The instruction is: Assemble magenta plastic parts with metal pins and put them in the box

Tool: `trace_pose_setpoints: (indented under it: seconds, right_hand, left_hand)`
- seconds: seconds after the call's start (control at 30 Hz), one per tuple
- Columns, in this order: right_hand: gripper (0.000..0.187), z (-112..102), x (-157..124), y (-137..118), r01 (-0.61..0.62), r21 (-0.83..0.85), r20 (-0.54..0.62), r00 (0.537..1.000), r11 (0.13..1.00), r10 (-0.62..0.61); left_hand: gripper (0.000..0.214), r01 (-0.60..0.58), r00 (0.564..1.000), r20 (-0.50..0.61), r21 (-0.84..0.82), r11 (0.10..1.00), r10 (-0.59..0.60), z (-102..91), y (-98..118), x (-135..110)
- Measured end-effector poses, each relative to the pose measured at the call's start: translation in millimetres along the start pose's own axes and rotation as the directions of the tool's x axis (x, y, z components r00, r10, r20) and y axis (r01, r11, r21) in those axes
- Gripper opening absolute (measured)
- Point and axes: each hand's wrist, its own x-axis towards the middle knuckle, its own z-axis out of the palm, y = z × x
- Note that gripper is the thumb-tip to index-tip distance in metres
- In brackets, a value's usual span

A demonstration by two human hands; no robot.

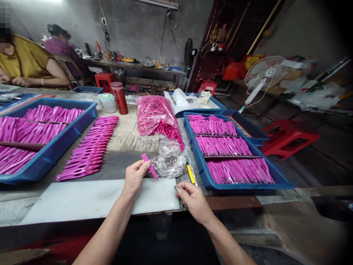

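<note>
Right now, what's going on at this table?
A person's left hand holds a slim pink piece near a white board. The right hand is pinched close by; whether it holds anything is unclear. Small metal parts in clear plastic lie beyond, and blue trays of similar pink pieces stand on either side.

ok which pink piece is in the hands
The single pink piece pinched in the left hand; the others are in the blue trays, the loose row or the bagged heap.

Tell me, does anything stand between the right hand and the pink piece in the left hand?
Nothing visible does: between the right hand and the pink piece, the way looks open; crumpled clear plastic lies just beyond.
</note>
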Motion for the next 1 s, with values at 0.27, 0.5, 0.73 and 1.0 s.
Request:
trace_pose_setpoints:
  seconds: [0.27,0.5,0.73,1.0]
  right_hand:
    - [0.025,1,0,2,-0.008,0.003,0.006,1.0,1.0,0.008]
    - [0.024,1,0,4,-0.004,-0.003,0.01,1.0,1.0,0.004]
    - [0.024,1,0,4,-0.003,-0.022,0.007,1.0,1.0,0.003]
    - [0.024,1,0,5,-0.013,-0.015,0.01,1.0,1.0,0.013]
  left_hand:
    - [0.026,-0.01,1.0,-0.001,0.032,0.999,0.01,1.6,4,-1]
    - [0.019,-0.207,0.976,0.117,0.234,0.95,0.184,4.6,8,-5]
    - [0.028,-0.554,0.83,0.387,0.486,0.676,0.402,7.9,11,-9]
    - [0.026,-0.556,0.829,0.407,0.535,0.636,0.383,10.5,12,-12]
